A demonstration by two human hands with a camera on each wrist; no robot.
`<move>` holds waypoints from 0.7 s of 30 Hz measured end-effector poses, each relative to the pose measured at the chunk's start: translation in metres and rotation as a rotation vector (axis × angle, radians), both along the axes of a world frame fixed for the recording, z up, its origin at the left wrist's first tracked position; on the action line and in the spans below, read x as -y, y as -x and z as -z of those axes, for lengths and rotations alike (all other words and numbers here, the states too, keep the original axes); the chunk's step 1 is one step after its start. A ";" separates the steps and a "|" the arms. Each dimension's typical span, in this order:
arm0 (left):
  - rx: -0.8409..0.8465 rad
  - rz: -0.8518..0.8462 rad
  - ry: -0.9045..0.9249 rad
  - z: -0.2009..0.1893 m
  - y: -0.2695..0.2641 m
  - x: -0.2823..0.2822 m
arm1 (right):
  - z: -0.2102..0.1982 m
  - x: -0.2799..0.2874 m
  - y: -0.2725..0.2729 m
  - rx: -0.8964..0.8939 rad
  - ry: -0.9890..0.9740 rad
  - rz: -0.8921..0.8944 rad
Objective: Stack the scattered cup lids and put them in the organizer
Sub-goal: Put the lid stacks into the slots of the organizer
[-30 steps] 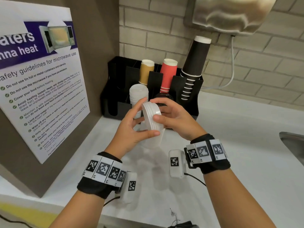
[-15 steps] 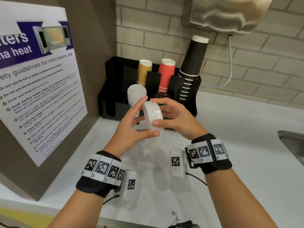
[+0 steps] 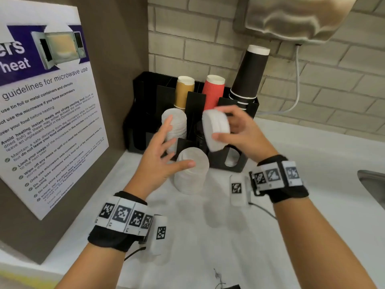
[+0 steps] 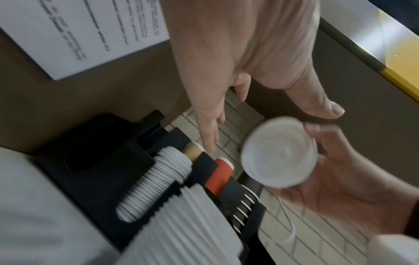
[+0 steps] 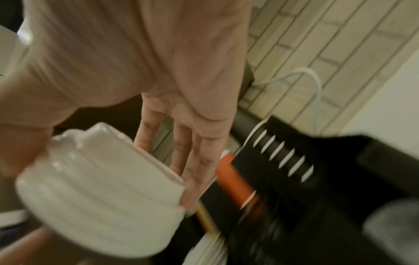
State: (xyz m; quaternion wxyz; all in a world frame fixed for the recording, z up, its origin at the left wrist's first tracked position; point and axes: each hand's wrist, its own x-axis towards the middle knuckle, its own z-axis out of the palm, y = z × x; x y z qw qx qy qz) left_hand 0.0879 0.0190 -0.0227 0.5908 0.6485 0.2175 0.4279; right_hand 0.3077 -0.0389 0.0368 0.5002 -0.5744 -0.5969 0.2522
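My right hand (image 3: 231,127) grips a short stack of white cup lids (image 3: 215,130), tilted on edge, above the front of the black organizer (image 3: 143,113). The same short lid stack (image 5: 102,188) fills the right wrist view, and in the left wrist view the lids (image 4: 278,154) show face-on. My left hand (image 3: 166,152) is open with fingers spread and holds nothing. It hovers beside a taller stack of white lids (image 3: 191,172) that stands on the counter. Another lid stack (image 3: 175,124) sits in an organizer compartment.
Tan (image 3: 184,91), red (image 3: 214,90) and black (image 3: 249,76) paper cups stand upside down in the organizer's back slots. A poster panel (image 3: 41,105) walls off the left. A metal dispenser (image 3: 295,17) hangs above, and a sink edge (image 3: 373,184) lies to the right.
My left hand has let go of the short lid stack and opened. My right hand has carried the stack up and right, over the organizer, uncovering the tall stack on the counter.
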 end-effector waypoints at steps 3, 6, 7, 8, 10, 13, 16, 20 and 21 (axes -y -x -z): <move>-0.031 -0.109 -0.014 0.004 0.015 -0.012 | -0.007 -0.016 -0.046 0.102 -0.022 0.228; -0.096 -0.209 -0.039 0.010 0.026 -0.019 | 0.007 -0.034 -0.081 0.349 0.163 0.319; -0.113 -0.239 -0.048 0.013 0.028 -0.021 | 0.014 -0.039 -0.088 0.455 0.235 0.329; -0.128 -0.262 -0.054 0.015 0.030 -0.023 | 0.020 -0.043 -0.093 0.560 0.298 0.337; -0.164 -0.288 -0.063 0.019 0.033 -0.026 | 0.030 -0.050 -0.098 0.717 0.399 0.328; -0.181 -0.301 -0.059 0.021 0.036 -0.028 | 0.040 -0.057 -0.098 0.866 0.495 0.259; -0.193 -0.305 -0.055 0.020 0.036 -0.028 | 0.046 -0.061 -0.093 1.011 0.593 0.192; -0.213 -0.309 -0.050 0.020 0.036 -0.027 | 0.055 -0.065 -0.083 1.094 0.685 0.125; -0.220 -0.307 -0.051 0.020 0.037 -0.026 | 0.057 -0.066 -0.082 1.097 0.699 0.114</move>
